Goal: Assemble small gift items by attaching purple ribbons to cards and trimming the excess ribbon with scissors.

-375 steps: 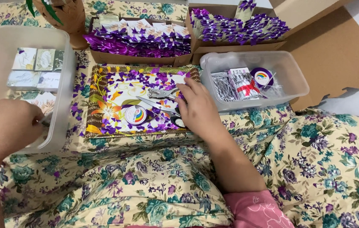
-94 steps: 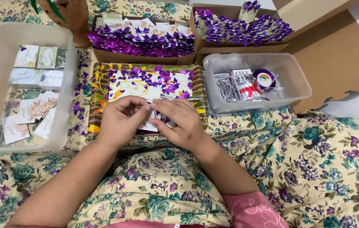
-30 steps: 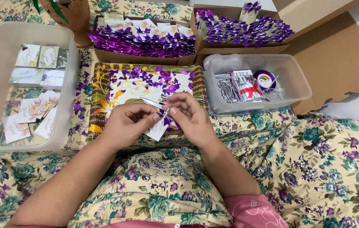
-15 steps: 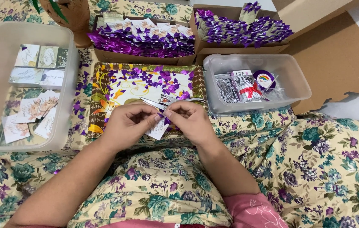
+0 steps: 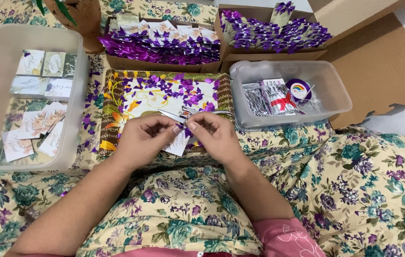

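Hands barely moved since half a second ago | left hand (image 5: 141,138) and right hand (image 5: 216,136) both pinch small white card (image 5: 177,143) with purple ribbon (image 5: 187,130) above tray (image 5: 117,95) | risk: ribbon slips loose, scissors (image 5: 189,114) close by could poke

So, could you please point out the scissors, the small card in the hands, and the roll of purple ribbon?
scissors (image 5: 171,114), head view, on the blades.
small card (image 5: 177,144), head view, on its lower corner.
roll of purple ribbon (image 5: 299,88), head view, on its round face.
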